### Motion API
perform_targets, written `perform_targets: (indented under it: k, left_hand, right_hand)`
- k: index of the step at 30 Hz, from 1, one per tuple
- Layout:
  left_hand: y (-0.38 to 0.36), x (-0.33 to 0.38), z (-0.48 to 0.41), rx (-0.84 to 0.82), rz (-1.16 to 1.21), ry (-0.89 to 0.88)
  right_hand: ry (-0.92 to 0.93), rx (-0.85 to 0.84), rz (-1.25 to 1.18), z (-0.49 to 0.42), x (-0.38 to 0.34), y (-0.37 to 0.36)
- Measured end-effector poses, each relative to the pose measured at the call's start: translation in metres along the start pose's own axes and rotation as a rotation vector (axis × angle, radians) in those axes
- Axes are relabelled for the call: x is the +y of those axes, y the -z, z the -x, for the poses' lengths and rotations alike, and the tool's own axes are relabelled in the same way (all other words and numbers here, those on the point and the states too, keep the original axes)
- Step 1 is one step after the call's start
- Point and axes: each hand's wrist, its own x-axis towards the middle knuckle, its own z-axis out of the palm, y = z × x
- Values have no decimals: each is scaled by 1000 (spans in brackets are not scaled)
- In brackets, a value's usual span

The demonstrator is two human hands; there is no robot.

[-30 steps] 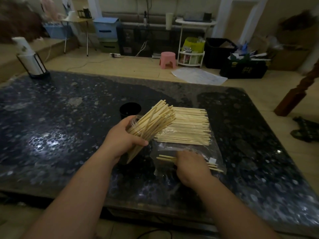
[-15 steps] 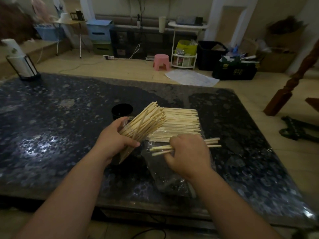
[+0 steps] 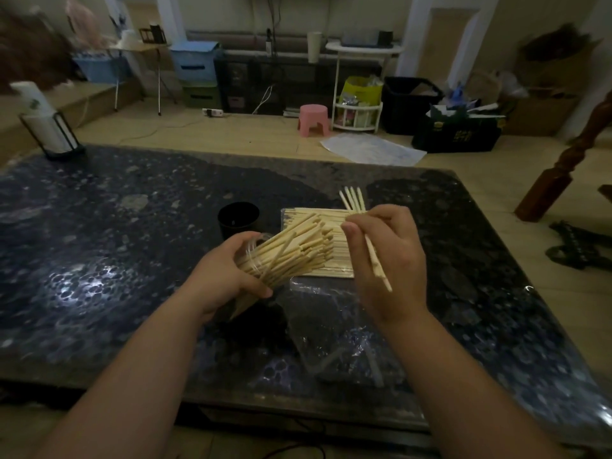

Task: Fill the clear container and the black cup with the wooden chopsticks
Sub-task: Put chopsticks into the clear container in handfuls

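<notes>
Clear container (image 3: 253,256), tilted & clamped in the left hand (image 3: 228,276) fingers, looks approx full w/ wooden chopsticks (image 3: 291,253). Black cup (image 3: 238,218), just beyond those fingers on the table (image 3: 132,260), looks empty, so I'd say roughly half the job's left. Right hand (image 3: 387,260) fingers pinch a small bunch (image 3: 354,198), tips up, over the loose stack (image 3: 318,213) beside the left fingers, plenty to go.
</notes>
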Motion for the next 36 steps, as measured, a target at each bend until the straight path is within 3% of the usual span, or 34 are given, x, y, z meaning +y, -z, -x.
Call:
perform_targets:
  k: [4,8,16,21,25,27,30,33,36]
  left_hand:
    - [-1,2,1,-28,6,-5]
    - [-1,2,0,-38,14,-9]
    - [-2,0,-1,-43,-6,-4]
    - [-4,4,1,-45,-49,-24]
    - [-3,3,2,-36,-22,-24]
    - [-2,3,3,-42,-6,-22]
    - [-3,4,2,-42,-13,-19]
    - [-3,5,2,-41,-20,-12]
    - [-4,4,1,-36,-18,10]
  right_hand:
    - [-128,-2,-178,-7,-8,-7]
    - [-445,-125,-478,-8,-20,-10]
    - [-533,-289,-457,-9,-17,-13]
    - [-590,-610,-374,-6,-10,-21]
    - [-658,-395,-551,-4,-12,-22]
    - [-650,-271,-496,-6,-14,-21]
    - [-556,-305,-313,-4,-14,-22]
    - [-559,-390,-364,-2,-13,-21]
    - [-593,-330,-452,-5,-11,-17]
